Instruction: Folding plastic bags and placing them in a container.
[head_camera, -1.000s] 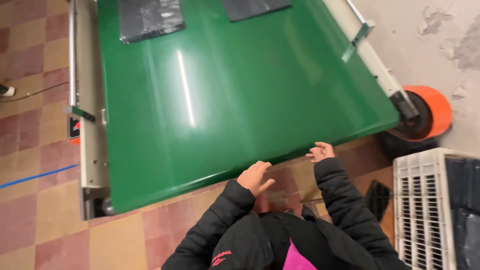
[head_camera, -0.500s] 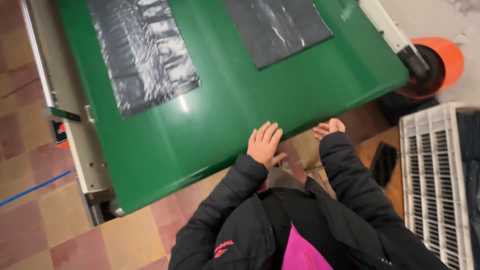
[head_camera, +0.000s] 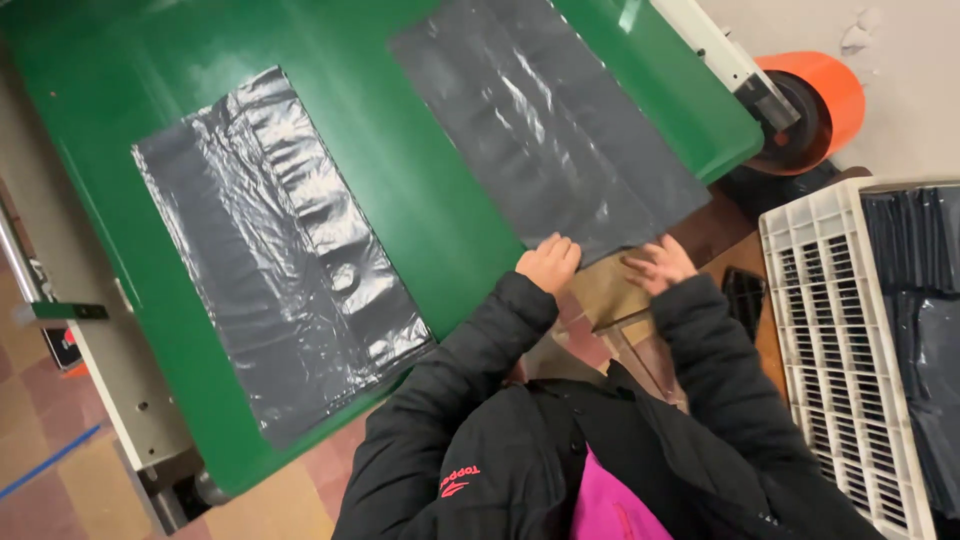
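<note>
Two flat dark grey plastic bags lie on a green conveyor belt (head_camera: 400, 190). The right bag (head_camera: 550, 130) reaches the belt's near end. My left hand (head_camera: 549, 263) rests on that bag's near edge, fingers together and flat. My right hand (head_camera: 660, 264) hovers at the same edge with fingers spread, just past the belt's end; whether it grips the plastic I cannot tell. The left bag (head_camera: 275, 240) lies apart from both hands, further left on the belt. I wear a black jacket.
A white slatted crate (head_camera: 830, 330) holding stacked dark bags (head_camera: 915, 300) stands at the right. An orange roller (head_camera: 815, 100) sits at the belt's far right corner. The conveyor's grey metal frame (head_camera: 110, 370) runs along the left, over a tiled floor.
The two bags have travelled along the belt toward me. My hands moved from the bare belt end onto the right bag's near edge.
</note>
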